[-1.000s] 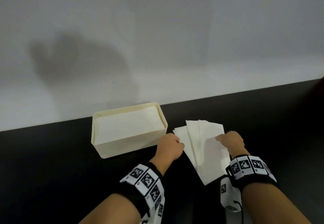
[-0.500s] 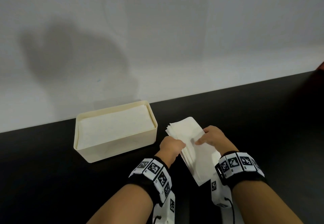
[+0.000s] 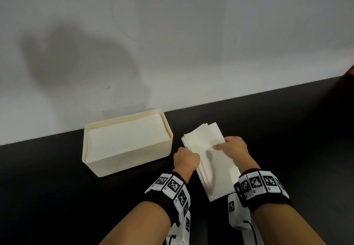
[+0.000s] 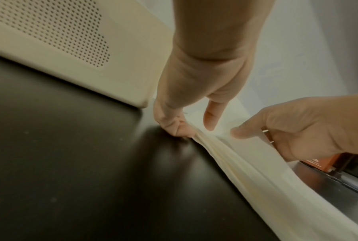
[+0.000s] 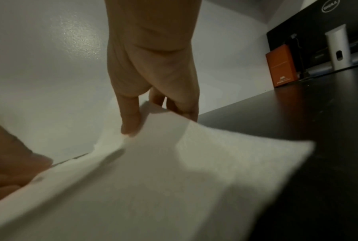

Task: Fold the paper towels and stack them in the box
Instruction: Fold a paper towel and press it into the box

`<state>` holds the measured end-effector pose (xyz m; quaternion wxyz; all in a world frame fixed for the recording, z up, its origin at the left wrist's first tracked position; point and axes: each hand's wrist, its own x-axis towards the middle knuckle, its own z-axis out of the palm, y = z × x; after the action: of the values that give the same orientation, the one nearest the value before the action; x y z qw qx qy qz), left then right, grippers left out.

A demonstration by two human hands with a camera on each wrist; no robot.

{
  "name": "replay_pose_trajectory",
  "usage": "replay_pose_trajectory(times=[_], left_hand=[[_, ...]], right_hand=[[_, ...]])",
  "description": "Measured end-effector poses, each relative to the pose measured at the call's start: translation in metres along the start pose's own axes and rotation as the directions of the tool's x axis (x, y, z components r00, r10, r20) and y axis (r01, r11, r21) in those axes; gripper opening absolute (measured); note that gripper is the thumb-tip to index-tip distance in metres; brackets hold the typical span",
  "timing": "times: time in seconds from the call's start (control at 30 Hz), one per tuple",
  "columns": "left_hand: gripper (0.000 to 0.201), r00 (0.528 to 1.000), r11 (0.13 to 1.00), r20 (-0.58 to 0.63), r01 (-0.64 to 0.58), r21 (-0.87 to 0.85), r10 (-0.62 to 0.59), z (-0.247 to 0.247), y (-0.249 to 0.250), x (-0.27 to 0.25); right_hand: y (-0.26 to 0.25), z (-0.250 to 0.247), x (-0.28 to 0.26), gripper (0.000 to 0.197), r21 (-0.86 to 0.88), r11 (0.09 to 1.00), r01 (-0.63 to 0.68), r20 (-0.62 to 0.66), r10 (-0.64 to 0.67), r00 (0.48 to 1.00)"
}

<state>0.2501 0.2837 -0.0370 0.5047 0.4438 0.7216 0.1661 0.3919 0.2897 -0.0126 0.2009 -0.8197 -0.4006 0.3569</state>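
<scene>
A cream box (image 3: 107, 168) stands on the black table by the wall, filled to its rim with folded white towels (image 3: 126, 139). Right of it lies a loose stack of white paper towels (image 3: 206, 149), long side pointing away from me. My left hand (image 3: 192, 156) pinches the stack's left edge; in the left wrist view its fingers (image 4: 180, 128) curl under the layered edge (image 4: 246, 171) and the thumb points down on top. My right hand (image 3: 223, 146) holds the right side, with its thumb (image 5: 130, 127) pressed on the top sheet (image 5: 173, 179) and its fingers behind the edge.
The grey wall runs just behind the box. Far right on the table (image 5: 318, 130) stand an orange box (image 5: 281, 65), a white tube (image 5: 339, 47) and a black Dell screen (image 5: 310, 27). Dark tabletop lies in front of the box and right of the stack.
The fanned-out towels have been drawn together into one narrower stack. My right hand has moved left onto the top sheet, nearer my left hand, which stays at the left edge.
</scene>
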Motion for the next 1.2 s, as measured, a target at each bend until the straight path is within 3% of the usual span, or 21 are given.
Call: replay_pose_trajectory(times=[0.1,0.27,0.4,0.53,0.6,0.73,0.83,0.9,1.0,1.07,1.2], left_hand=[[0.043,1.000,1.000,-0.024,0.007,-0.023,-0.007,0.001,0.004,-0.002],[0.067,0.994,0.971,-0.025,0.100,-0.217,-0.108,0.001,0.013,-0.005],[0.073,0.994,0.961,0.010,0.112,-0.251,-0.113,0.001,0.015,-0.007],[0.055,1.000,0.974,-0.002,-0.013,-0.227,0.013,0.000,0.012,-0.007],[0.043,0.994,0.946,-0.030,-0.108,-0.305,0.103,-0.006,0.016,-0.013],[0.035,0.972,0.753,-0.066,-0.217,-0.621,0.225,-0.041,0.034,-0.033],[0.035,0.964,0.499,-0.046,-0.176,-0.848,0.262,-0.084,0.040,-0.051],[0.035,0.953,0.376,-0.075,-0.187,-0.908,0.293,-0.115,0.035,-0.059],[0.035,0.924,0.289,-0.201,-0.300,-0.909,0.326,-0.158,0.016,-0.066],[0.026,0.906,0.321,-0.279,-0.380,-0.867,0.318,-0.187,0.000,-0.070],[0.020,0.856,0.599,-0.396,-0.517,-0.612,0.333,-0.240,-0.028,-0.078]], right_hand=[[-0.002,0.002,-0.001,0.029,-0.059,0.998,0.005,0.038,-0.003,0.999],[-0.004,0.010,-0.006,0.044,-0.068,0.998,-0.014,0.179,0.026,0.984],[-0.007,0.011,-0.012,0.035,-0.052,0.998,0.033,0.252,-0.019,0.967],[-0.012,0.004,-0.021,0.029,0.083,0.993,0.084,0.311,-0.106,0.945],[-0.016,-0.003,-0.026,0.031,0.188,0.978,0.096,0.357,-0.159,0.921],[-0.023,-0.020,-0.032,0.047,0.285,0.951,0.121,0.446,-0.243,0.861],[-0.037,-0.028,-0.040,0.037,0.355,0.926,0.129,0.417,-0.281,0.864],[-0.052,-0.027,-0.049,0.024,0.436,0.885,0.163,0.366,-0.339,0.867],[-0.080,-0.017,-0.065,0.029,0.605,0.775,0.185,0.271,-0.418,0.867],[-0.099,-0.006,-0.075,0.034,0.700,0.689,0.190,0.214,-0.456,0.864],[-0.132,0.023,-0.091,0.022,0.764,0.602,0.231,0.150,-0.515,0.844]])
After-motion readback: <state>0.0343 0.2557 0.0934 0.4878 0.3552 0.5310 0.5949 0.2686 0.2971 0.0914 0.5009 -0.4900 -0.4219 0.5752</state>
